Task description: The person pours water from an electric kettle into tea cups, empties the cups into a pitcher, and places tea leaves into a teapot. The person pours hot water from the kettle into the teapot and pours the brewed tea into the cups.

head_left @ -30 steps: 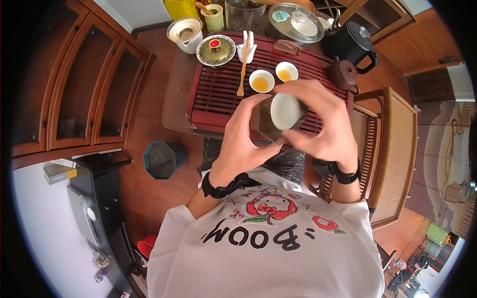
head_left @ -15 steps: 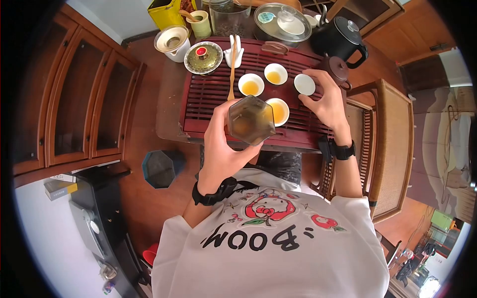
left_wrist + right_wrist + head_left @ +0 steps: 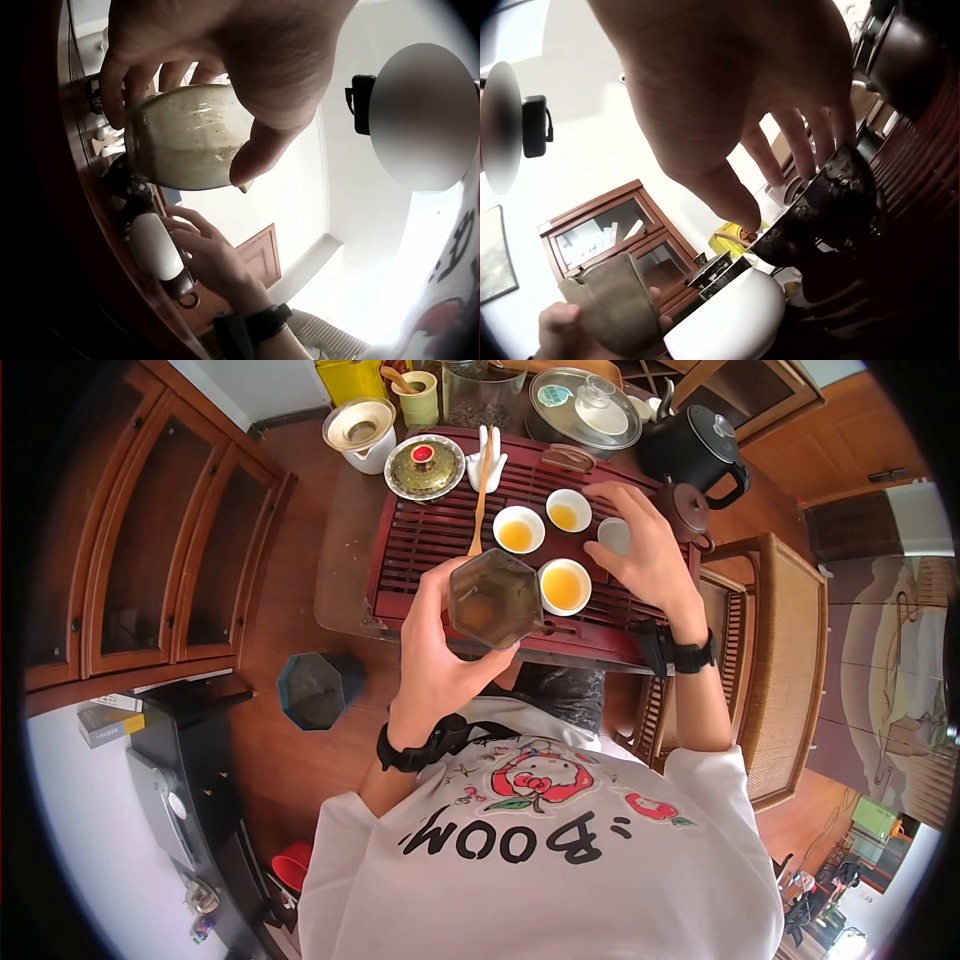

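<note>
My left hand (image 3: 432,622) grips a greenish-grey tea pitcher (image 3: 495,600) with a six-sided mouth, above the tray's front edge. In the left wrist view, thumb and fingers wrap the pitcher (image 3: 187,139). At the right part of the slatted tea tray (image 3: 440,610), my right hand (image 3: 650,550) hovers round a small teacup (image 3: 613,536), fingers and thumb spread at its rim. The right wrist view shows that teacup's dark patterned outside (image 3: 821,206). Left of it stand a back teacup (image 3: 568,511), a left teacup (image 3: 518,531) and a front teacup (image 3: 565,588), all with amber tea.
A wooden tea pick leans on a white hand-shaped holder (image 3: 487,465). Behind are a lidded gaiwan (image 3: 424,468), a strainer on a white pitcher (image 3: 360,432), a glass-lidded pot (image 3: 585,410) and a black kettle (image 3: 690,450). A brown clay teapot (image 3: 686,508) stands beside my right hand.
My hands were together over the tray's front. The right hand has carried the teacup to the tray's right side and let go, its fingers now spread. The left hand moved left with the pitcher.
</note>
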A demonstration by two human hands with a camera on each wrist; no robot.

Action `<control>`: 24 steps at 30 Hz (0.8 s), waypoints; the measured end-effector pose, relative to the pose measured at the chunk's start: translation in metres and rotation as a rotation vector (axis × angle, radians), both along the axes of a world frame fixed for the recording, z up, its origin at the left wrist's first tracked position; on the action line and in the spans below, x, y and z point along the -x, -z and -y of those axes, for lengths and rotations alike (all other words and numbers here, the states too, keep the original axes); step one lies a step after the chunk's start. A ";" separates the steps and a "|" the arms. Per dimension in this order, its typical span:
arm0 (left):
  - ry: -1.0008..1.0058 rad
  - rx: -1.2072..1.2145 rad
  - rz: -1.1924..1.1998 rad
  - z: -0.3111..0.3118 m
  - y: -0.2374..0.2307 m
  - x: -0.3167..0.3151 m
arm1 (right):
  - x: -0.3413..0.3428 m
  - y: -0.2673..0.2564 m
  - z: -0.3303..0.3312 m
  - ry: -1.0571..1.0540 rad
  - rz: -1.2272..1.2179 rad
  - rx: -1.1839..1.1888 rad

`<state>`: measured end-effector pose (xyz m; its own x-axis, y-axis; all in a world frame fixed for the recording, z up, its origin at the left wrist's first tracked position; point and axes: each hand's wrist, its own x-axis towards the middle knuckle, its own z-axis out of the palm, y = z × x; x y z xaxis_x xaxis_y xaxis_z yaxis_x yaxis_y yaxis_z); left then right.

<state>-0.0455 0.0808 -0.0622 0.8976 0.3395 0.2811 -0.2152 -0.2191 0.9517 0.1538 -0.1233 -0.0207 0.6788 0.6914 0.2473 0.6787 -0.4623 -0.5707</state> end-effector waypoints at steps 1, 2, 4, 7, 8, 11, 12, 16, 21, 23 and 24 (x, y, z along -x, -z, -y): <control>0.000 0.003 -0.001 -0.001 -0.001 0.000 | -0.001 0.000 -0.006 -0.035 -0.008 0.004; -0.003 0.001 0.000 -0.001 0.000 0.001 | -0.003 0.001 -0.011 -0.072 -0.016 0.008; -0.005 -0.017 0.009 -0.002 0.001 0.002 | -0.009 0.011 -0.017 -0.094 0.019 0.034; 0.013 -0.061 -0.026 -0.006 0.000 0.006 | -0.014 0.015 -0.023 -0.116 0.025 0.064; 0.008 -0.061 -0.024 -0.006 -0.001 0.007 | -0.015 0.015 -0.025 -0.115 -0.006 0.067; 0.000 -0.066 -0.035 -0.006 -0.002 0.007 | -0.013 0.012 -0.024 -0.105 -0.022 0.019; -0.014 -0.038 -0.018 -0.004 -0.003 0.006 | -0.013 0.011 -0.023 -0.105 -0.021 0.019; -0.020 -0.003 0.010 -0.002 -0.001 0.004 | -0.008 -0.004 -0.020 -0.079 -0.027 -0.044; -0.007 -0.016 0.009 0.000 0.001 0.002 | -0.003 -0.022 -0.016 -0.117 0.015 -0.053; 0.000 -0.013 0.006 0.001 0.001 0.002 | -0.001 -0.027 -0.016 -0.159 0.123 -0.068; 0.004 -0.009 0.007 0.002 0.002 0.002 | -0.001 -0.027 -0.016 -0.158 0.123 -0.067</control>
